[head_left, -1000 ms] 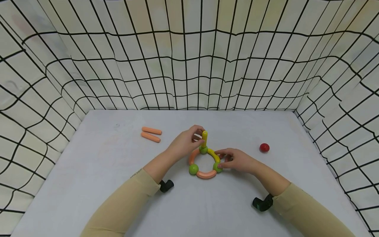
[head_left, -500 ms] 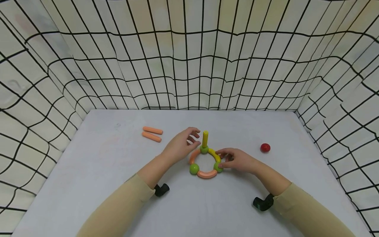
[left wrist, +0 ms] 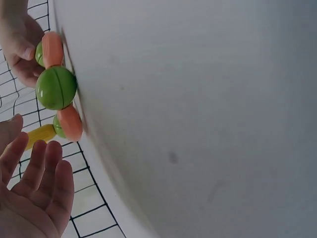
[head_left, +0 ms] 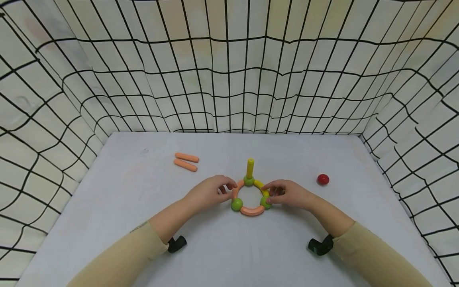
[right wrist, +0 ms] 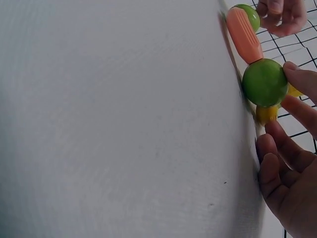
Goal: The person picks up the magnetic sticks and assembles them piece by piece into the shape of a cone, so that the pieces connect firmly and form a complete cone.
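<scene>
A ring of toy pieces lies on the table: green balls joined by two curved orange sticks and a curved yellow stick (head_left: pixel 258 184). From the far green ball (head_left: pixel 249 181) rises an upright yellow stick (head_left: pixel 250 168). My right hand (head_left: pixel 292 194) holds the right green ball (left wrist: pixel 39 53), its thumb on the ball (right wrist: pixel 265 83) and its fingers by the curved yellow stick. My left hand (head_left: pixel 207 194) is beside the left curved orange stick (left wrist: pixel 70 123), fingers loosely bent and holding nothing. The left green ball (head_left: pixel 237 204) sits just in front of that hand.
Two straight orange sticks (head_left: pixel 185 165) lie at the back left of the white table (head_left: pixel 229 255). A red ball-like piece (head_left: pixel 323 179) rests to the right. White walls with black netting (head_left: pixel 229 87) enclose the back and sides.
My left hand has left the upright yellow stick and moved toward me and left, down beside the ring's left side. The stick stays standing. My right hand has kept its place.
</scene>
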The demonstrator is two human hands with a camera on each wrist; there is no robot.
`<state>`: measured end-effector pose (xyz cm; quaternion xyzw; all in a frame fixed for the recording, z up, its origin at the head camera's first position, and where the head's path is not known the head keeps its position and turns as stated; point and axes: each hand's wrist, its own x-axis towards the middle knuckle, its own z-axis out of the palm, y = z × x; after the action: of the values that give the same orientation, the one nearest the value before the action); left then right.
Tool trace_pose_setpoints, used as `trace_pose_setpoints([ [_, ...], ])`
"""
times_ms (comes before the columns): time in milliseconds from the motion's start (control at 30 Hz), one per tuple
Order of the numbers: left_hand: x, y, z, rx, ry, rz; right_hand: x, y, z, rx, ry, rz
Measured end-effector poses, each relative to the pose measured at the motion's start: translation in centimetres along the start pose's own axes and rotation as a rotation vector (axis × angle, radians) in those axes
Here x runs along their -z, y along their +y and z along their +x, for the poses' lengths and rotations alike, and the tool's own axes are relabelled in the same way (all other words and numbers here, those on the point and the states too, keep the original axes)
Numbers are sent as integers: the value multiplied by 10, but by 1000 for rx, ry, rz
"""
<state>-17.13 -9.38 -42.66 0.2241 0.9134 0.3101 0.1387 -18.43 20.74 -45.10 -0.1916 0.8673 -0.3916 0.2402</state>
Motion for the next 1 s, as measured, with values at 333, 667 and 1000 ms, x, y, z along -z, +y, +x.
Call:
trace_pose_setpoints([
  [333, -11, -4, -3, -68, -83, 31, 3, 1, -3, 69, -72, -10],
  [667, -12, -4, -1, -48, -104, 75, 4, 2, -6, 87, -89, -14],
  [1000, -5, -13, 6, 47, -108, 36, -2, 1, -7, 68, -71, -11],
])
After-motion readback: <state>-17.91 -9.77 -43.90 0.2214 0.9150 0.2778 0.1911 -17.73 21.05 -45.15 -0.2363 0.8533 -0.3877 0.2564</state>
